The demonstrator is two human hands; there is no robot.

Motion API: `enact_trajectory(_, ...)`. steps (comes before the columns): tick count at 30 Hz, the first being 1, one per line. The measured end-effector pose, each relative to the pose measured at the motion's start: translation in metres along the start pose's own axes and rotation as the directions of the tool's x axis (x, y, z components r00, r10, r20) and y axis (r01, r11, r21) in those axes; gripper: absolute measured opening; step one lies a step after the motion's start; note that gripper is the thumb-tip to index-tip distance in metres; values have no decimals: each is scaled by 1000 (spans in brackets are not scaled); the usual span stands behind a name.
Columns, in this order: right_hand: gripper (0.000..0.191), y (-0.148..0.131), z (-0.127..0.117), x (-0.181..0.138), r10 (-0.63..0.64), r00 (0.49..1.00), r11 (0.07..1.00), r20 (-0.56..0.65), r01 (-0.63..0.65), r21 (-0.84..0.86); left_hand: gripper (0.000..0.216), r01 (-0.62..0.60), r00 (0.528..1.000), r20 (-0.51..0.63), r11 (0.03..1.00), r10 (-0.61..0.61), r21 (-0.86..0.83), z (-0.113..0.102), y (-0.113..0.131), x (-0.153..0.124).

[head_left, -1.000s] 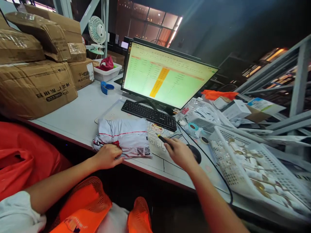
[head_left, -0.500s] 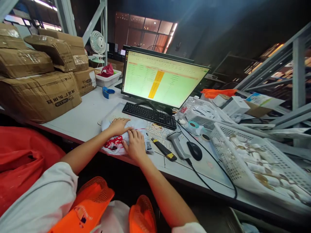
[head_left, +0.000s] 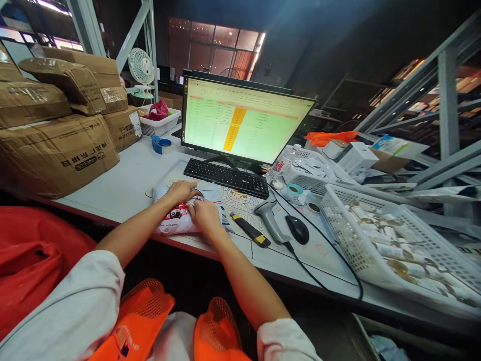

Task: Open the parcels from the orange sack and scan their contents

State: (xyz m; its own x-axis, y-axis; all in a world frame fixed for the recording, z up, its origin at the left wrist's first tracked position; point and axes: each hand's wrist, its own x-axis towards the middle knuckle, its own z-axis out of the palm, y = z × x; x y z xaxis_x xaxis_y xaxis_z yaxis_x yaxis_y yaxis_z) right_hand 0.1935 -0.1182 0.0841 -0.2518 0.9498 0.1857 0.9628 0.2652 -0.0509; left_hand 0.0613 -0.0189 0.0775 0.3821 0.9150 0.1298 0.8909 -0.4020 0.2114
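Parcel (head_left: 176,220), one soft grey plastic mailer bag with red print, is lying crumpled at the near edge of the desk (head_left: 124,180), just in front of the keyboard (head_left: 226,177). Small dark print along its near side is reading "express.com"; the rest is too small to read. Both hands are pressing flat on top of it: the left hand (head_left: 183,191) is resting on its far side with fingers spread, and the right hand (head_left: 204,215) is lying on its right half, palm down, fingers loosely open, gripping nothing.

Just right of the parcel, one slim black-and-yellow utility knife (head_left: 250,229) is lying on the printed desk mat, then one grey barcode scanner (head_left: 271,219) and one black mouse (head_left: 297,228), both corded. One white perforated plastic basket (head_left: 338,220) of small rolls is sitting toward the right edge. Four or so taped brown cardboard boxes (head_left: 56,150) are stacking up at the left edge, the front one bearing mirrored lettering. One monitor (head_left: 240,120) is showing a green spreadsheet with an orange column.
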Motion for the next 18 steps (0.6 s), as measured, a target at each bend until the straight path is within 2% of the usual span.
enact_trajectory(3, 47, -3, 4, -28, 62, 998, 998, 8, -62, 31, 46, 54, 998, -9, 998, -54, -34, 0, 2, 7)
enact_trajectory(6, 48, -4, 17, -71, 71, 997, 990, -25, -67, 123, 51, 98, 995, 11, 993, -97, -71, 0, 3, 17)
enact_trajectory(9, 45, -1, 29, -112, 26, 988, 977, -150, 6, 214, 50, 117, 993, 32, 988, -115, -97, 2, 6, 20)
enact_trajectory(11, 41, 4, 25, -125, 3, 969, 961, -247, 66, 269, 53, 121, 993, 24, 988, -119, -101, 3, 9, 17)
enact_trajectory(13, 34, 10, 11, -121, -11, 943, 936, -332, 127, 329, 57, 120, 993, 1, 988, -120, -94, 3, 12, 10)
enact_trajectory(15, 27, 14, -9, -101, -13, 922, 920, -388, 163, 357, 59, 111, 993, -20, 990, -113, -83, 3, 15, 4)
enact_trajectory(16, 26, 15, -18, -87, -15, 922, 926, -386, 158, 343, 59, 105, 994, -26, 991, -108, -78, 3, 16, 2)
enact_trajectory(18, 29, 13, -27, -57, -26, 953, 962, -302, 106, 251, 57, 98, 994, -33, 993, -100, -68, 2, 16, 0)
